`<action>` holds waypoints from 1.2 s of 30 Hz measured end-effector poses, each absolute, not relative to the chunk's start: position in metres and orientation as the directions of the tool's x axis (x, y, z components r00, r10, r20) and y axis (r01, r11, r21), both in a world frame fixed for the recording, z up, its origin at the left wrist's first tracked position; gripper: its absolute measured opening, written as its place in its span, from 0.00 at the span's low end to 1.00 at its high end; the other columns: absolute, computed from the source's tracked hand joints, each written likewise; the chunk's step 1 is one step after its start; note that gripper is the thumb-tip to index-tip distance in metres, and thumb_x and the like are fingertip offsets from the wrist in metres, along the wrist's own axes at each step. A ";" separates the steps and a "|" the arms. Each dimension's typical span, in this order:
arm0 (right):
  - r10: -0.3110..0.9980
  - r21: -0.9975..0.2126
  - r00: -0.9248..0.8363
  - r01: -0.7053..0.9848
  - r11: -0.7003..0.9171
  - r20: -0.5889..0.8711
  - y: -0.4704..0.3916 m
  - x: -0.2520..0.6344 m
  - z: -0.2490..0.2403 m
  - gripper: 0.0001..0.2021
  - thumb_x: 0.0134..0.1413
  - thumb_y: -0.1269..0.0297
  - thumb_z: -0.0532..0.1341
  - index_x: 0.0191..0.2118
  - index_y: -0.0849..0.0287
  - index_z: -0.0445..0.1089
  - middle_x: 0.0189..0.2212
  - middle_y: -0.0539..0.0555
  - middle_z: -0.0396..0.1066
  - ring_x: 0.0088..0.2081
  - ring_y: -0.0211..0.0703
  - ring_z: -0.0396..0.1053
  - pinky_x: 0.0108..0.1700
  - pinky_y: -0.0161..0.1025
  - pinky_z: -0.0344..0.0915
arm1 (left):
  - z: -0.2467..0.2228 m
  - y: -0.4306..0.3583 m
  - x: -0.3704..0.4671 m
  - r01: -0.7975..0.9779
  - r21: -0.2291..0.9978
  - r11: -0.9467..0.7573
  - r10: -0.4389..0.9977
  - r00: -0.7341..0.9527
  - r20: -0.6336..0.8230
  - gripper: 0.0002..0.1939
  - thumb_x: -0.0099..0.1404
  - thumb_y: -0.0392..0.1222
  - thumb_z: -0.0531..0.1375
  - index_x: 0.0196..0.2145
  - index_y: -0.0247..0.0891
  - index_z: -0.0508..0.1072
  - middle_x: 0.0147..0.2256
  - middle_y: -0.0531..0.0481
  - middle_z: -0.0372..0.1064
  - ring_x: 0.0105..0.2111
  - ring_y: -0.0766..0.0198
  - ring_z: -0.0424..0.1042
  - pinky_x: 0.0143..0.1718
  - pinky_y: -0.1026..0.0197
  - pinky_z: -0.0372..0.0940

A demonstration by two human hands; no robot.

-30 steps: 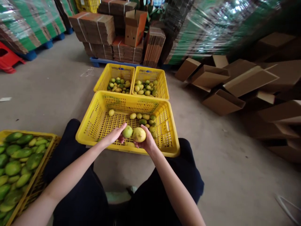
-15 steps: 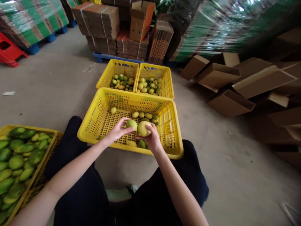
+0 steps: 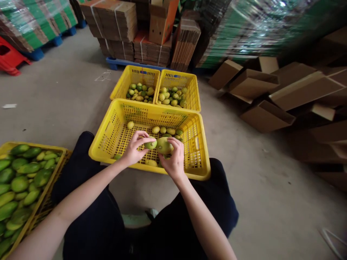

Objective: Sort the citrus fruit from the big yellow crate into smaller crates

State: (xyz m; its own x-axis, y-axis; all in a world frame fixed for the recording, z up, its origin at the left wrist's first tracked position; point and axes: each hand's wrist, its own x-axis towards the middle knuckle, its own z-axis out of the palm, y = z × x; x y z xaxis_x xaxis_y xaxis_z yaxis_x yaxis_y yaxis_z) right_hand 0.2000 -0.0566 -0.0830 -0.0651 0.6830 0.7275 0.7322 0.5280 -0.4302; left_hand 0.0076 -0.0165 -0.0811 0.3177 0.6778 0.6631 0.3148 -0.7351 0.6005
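Observation:
My left hand (image 3: 135,148) is closed around a small green fruit (image 3: 151,144), held between thumb and fingertips. Beside it, my right hand (image 3: 175,156) grips a larger yellow-green fruit (image 3: 163,146) from the right side. Both fruits look like small papayas or mangoes and are almost touching. They hang over the wide yellow crate (image 3: 101,151) between my knees. In that crate several fruits lie along the right and near sides, partly hidden by my hands, and a lone yellow fruit (image 3: 130,125) sits towards the back left.
Two yellow crates (image 3: 119,85) with fruit stand just behind. At my left is a fuller crate (image 3: 58,169) of larger green fruit. Stacked flat cartons (image 3: 116,21) rest on a blue pallet. Open cardboard boxes (image 3: 253,83) are heaped at the right, and a red stool (image 3: 11,56) is far left.
Both hands have turned the fruits in place; the green one now shows its end. My right-hand fingers have moved over the top of the larger fruit. The view has shifted slightly.

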 end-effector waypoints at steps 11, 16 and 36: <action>0.734 -0.433 -0.054 0.777 0.457 0.677 -0.058 0.203 -0.083 0.29 0.50 0.75 0.61 0.58 0.50 0.61 0.51 0.59 0.70 0.51 0.57 0.66 0.52 0.60 0.67 | -0.087 -0.016 0.006 0.435 0.573 -0.695 0.717 0.355 0.600 0.24 0.62 0.26 0.59 0.50 0.50 0.77 0.45 0.48 0.66 0.46 0.60 0.69 0.51 0.50 0.71; 0.694 -0.370 -0.058 0.812 0.450 0.717 -0.059 0.201 -0.084 0.29 0.50 0.77 0.60 0.57 0.48 0.64 0.51 0.58 0.71 0.51 0.57 0.65 0.53 0.58 0.67 | -0.084 -0.018 0.007 0.460 0.557 -0.692 0.716 0.334 0.613 0.24 0.61 0.25 0.59 0.49 0.51 0.78 0.44 0.48 0.66 0.45 0.59 0.68 0.50 0.51 0.70; 0.627 -0.520 -0.295 -0.367 -0.771 -0.721 -0.048 0.199 -0.069 0.32 0.65 0.43 0.38 0.33 0.62 0.70 0.15 0.57 0.70 0.11 0.42 0.65 0.10 0.34 0.56 | -0.074 -0.011 0.014 0.071 0.820 0.568 0.713 0.455 -0.533 0.35 0.51 0.75 0.62 0.30 0.35 0.73 0.22 0.51 0.69 0.21 0.68 0.68 0.28 0.63 0.64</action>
State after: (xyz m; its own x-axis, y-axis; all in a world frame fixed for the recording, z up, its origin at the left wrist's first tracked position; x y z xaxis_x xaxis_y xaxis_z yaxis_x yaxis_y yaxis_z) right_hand 0.1986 -0.0482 -0.0691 -0.2954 0.6267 -0.7211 -0.3665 -0.7714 -0.5203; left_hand 0.0136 -0.0112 -0.0740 0.4549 0.7134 -0.5331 0.0706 0.5679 0.8201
